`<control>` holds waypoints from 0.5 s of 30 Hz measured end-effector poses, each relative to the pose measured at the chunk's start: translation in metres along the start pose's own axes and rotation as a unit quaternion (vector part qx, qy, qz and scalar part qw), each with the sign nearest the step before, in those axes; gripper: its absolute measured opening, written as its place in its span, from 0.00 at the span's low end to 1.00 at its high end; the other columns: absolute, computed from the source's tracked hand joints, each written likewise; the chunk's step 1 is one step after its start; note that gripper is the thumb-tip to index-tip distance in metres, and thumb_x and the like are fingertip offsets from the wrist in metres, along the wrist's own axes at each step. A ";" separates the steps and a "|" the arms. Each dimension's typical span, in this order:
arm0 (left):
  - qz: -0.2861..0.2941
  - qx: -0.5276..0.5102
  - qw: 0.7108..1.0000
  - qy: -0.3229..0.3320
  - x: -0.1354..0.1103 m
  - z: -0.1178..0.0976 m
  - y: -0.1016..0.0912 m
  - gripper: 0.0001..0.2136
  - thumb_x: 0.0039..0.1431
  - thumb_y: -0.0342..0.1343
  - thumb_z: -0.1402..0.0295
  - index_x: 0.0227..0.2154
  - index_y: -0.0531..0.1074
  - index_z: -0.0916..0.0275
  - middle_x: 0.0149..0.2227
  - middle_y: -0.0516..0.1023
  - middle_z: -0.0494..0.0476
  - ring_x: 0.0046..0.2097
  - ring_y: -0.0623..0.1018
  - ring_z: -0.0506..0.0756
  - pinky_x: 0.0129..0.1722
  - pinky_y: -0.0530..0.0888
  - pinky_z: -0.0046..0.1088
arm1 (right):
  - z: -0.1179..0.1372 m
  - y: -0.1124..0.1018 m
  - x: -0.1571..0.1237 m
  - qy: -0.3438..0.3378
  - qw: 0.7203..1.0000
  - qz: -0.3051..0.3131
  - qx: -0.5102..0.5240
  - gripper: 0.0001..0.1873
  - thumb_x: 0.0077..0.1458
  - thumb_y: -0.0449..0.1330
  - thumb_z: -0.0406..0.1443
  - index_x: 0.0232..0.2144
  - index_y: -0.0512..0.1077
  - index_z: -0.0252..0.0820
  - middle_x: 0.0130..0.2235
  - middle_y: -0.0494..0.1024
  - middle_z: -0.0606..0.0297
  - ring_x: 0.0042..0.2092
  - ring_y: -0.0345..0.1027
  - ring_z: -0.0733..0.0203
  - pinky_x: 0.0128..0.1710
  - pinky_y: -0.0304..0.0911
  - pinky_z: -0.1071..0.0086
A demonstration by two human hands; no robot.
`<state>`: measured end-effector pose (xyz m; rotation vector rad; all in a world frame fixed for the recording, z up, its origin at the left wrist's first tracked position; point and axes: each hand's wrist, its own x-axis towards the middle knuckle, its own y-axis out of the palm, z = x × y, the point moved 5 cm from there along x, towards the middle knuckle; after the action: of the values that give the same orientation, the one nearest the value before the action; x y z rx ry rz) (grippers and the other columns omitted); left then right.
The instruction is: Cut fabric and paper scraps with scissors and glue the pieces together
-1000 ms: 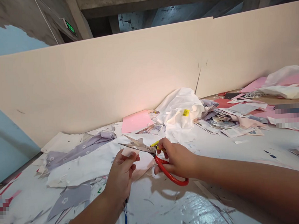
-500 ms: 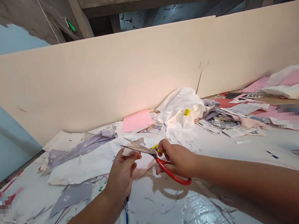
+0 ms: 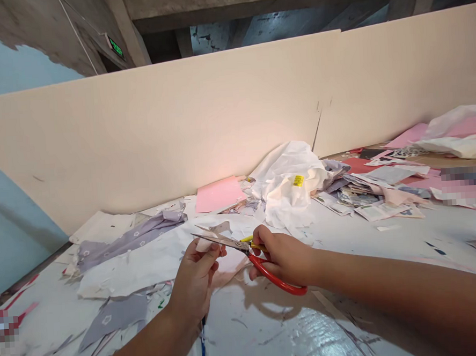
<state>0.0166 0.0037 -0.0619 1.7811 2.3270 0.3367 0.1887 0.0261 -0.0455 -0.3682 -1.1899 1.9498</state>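
My right hand point(image 3: 285, 255) grips a pair of red-handled scissors point(image 3: 263, 265), fingers through the loops, with the metal blades pointing left and nearly closed. A small pale paper piece point(image 3: 215, 234) sits between the blades, pinched from below by my left hand point(image 3: 196, 282). Under both hands lies a white table point(image 3: 271, 331) littered with paper scraps. A blue pen point(image 3: 202, 341) lies beneath my left wrist.
A long cream board point(image 3: 218, 115) stands along the table's far edge. A crumpled white bag point(image 3: 288, 180), a pink sheet point(image 3: 218, 193), lilac printed strips point(image 3: 132, 238) and a heap of mixed papers point(image 3: 367, 189) lie behind the hands. The table's left edge point(image 3: 29, 268) drops away.
The scissor blades have closed from an open V to nearly shut on the paper piece. Both hands stay in about the same place.
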 end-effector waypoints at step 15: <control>-0.019 -0.021 0.999 -0.016 -0.001 -0.001 0.000 0.16 0.35 0.67 0.67 0.28 0.68 0.60 0.25 0.73 0.46 0.31 0.71 0.46 0.28 0.62 0.20 | -0.001 0.001 0.000 -0.002 0.999 0.009 0.035 0.11 0.51 0.50 0.40 0.30 0.49 0.45 0.33 0.75 0.62 0.31 0.67 0.59 0.28 0.58 0.69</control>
<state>0.0170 0.0028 -0.0607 1.7074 2.3117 0.3475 0.1887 0.0262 -0.0463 -0.3391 -1.1219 2.0023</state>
